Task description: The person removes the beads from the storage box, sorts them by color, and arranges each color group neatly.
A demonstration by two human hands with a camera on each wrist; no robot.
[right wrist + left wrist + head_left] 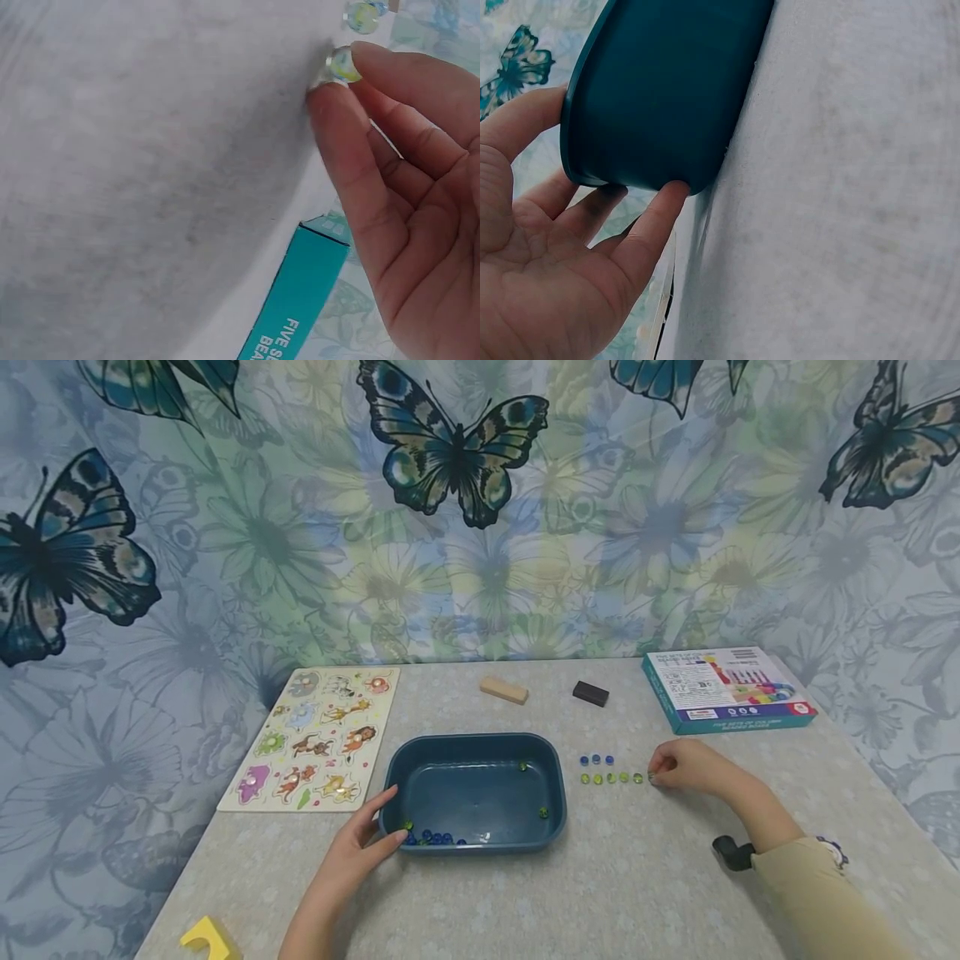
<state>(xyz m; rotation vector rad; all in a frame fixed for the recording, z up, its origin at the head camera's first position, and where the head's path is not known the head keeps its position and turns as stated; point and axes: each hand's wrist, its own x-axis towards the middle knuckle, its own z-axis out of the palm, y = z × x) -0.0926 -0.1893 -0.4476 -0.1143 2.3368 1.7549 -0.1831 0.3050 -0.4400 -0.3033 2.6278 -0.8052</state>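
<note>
A dark blue plastic tub (474, 793) stands in the middle of the table. My left hand (360, 846) holds its front left corner, thumb at the rim and fingers against the outer wall. Blue marbles (437, 838) gather in the tub's near left corner, and a few green marbles (543, 812) lie elsewhere inside. Right of the tub, three blue marbles (596, 760) form a short row behind a longer row of green marbles (611, 778). At that row's right end, my right hand (693, 767) pinches a clear yellow-green marble (344, 65) between thumb and fingertip, close over the tabletop.
An animal puzzle board (322, 739) lies left of the tub. Behind are a tan wooden block (504, 690) and a black block (591, 693). A teal-edged game box (727, 689) sits at the back right, a yellow arch block (210, 938) at the front left.
</note>
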